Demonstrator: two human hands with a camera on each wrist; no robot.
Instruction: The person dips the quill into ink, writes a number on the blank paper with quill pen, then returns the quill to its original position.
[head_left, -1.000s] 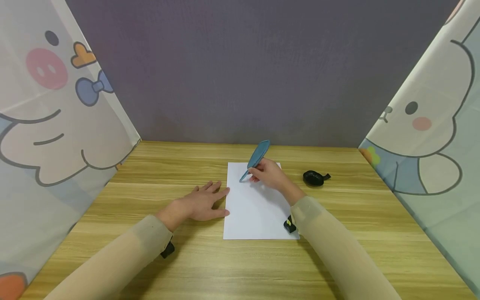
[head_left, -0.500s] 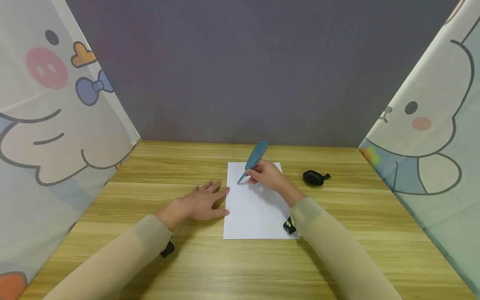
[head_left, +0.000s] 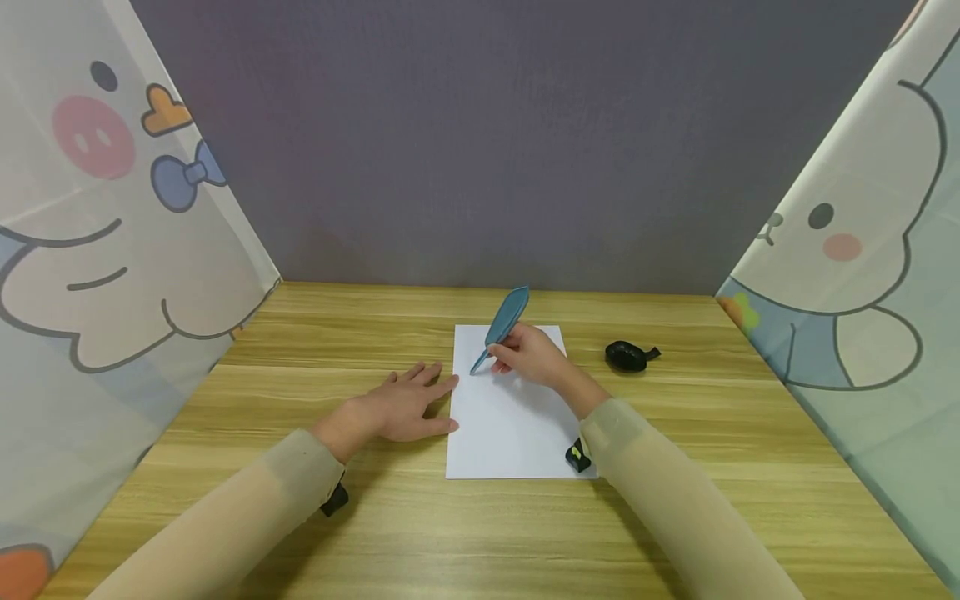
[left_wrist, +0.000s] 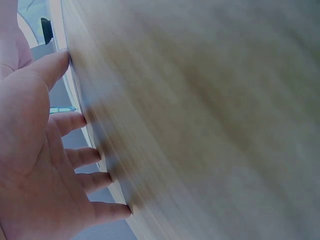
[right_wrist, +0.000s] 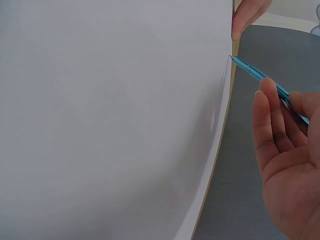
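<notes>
A white sheet of paper (head_left: 510, 425) lies on the wooden table. My right hand (head_left: 531, 354) pinches a blue feather-shaped pen (head_left: 506, 317), its tip touching the upper left part of the sheet. In the right wrist view the blue pen (right_wrist: 257, 74) slants from the fingers to the paper (right_wrist: 115, 100), and a thin line shows near the tip. My left hand (head_left: 405, 408) rests spread and palm down on the table, thumb and index fingertip at the sheet's left edge. The left wrist view shows the left hand (left_wrist: 45, 145) with fingers apart.
A black rounded object with a short strap (head_left: 627, 357) lies on the table (head_left: 697, 433) right of the paper. A grey panel (head_left: 480, 150) stands behind, with cartoon-printed cloths at both sides. Black wrist devices show beneath both sleeves.
My right hand and the pen have moved a little to the left and toward me over the paper. The left hand has stayed in place.
</notes>
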